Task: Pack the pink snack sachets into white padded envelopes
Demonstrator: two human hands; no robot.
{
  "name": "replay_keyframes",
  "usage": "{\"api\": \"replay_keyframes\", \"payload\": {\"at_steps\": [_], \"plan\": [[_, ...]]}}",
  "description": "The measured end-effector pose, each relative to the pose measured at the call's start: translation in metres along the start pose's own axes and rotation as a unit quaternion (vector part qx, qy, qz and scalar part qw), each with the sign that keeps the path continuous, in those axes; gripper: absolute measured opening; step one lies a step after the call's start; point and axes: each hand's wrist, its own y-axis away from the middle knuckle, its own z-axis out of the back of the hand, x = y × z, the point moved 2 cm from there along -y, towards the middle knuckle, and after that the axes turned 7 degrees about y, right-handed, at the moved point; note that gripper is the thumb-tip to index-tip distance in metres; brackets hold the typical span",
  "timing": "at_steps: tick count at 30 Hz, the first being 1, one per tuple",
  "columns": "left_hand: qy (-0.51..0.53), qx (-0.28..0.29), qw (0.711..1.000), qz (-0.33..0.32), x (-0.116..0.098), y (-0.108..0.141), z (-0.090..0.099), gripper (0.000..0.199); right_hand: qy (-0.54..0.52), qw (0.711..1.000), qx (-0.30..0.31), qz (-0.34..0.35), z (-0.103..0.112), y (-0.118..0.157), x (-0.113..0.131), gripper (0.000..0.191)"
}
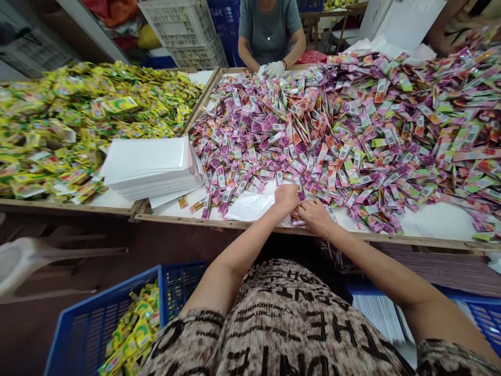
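At the front edge of the table my left hand (287, 198) and my right hand (317, 216) come together, fingers closed. Small pink-and-purple printed packets (297, 218) show between and under them, and both hands grip these; how many is hidden by the fingers. Left of my left hand lies a flat, crinkled white plastic bag (250, 206). A large heap of similar packets (270, 138) spreads just beyond my hands.
White flat sheets or bags are stacked (148, 162) at left. Yellow packets (97, 104) heap behind a wooden divider (201, 99). A co-worker's gloved hands (274, 69) rest across the table. Blue crates (105, 305) and a white plastic stool (23, 261) stand below.
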Motion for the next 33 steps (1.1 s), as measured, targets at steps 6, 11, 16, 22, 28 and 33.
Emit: {"api": "replay_keyframes", "payload": {"at_steps": [6,11,16,22,28,33], "plan": [[-0.033,0.027,0.996,-0.073,-0.026,0.005,0.007,0.016,-0.03,0.997,0.056,-0.047,0.003,-0.004,-0.003,0.032],[-0.073,-0.065,0.993,-0.073,-0.008,0.056,0.013,0.026,-0.057,0.981,0.055,-0.175,0.015,-0.01,0.004,0.033],[-0.095,-0.138,0.972,-0.166,0.002,0.062,-0.004,0.023,-0.116,0.956,0.087,-0.255,0.018,-0.023,0.009,0.028],[0.044,-0.352,0.897,-0.265,0.002,0.071,0.005,0.022,-0.202,0.926,0.011,-0.317,0.037,-0.019,0.005,0.033],[0.499,-0.229,0.833,-0.066,0.02,0.086,0.009,0.057,-0.476,0.806,-0.121,-0.33,0.047,-0.018,0.02,0.041],[0.741,-0.18,0.646,0.03,0.015,0.084,-0.014,0.032,-0.574,0.723,-0.176,-0.343,0.049,-0.026,0.023,0.053]]}}
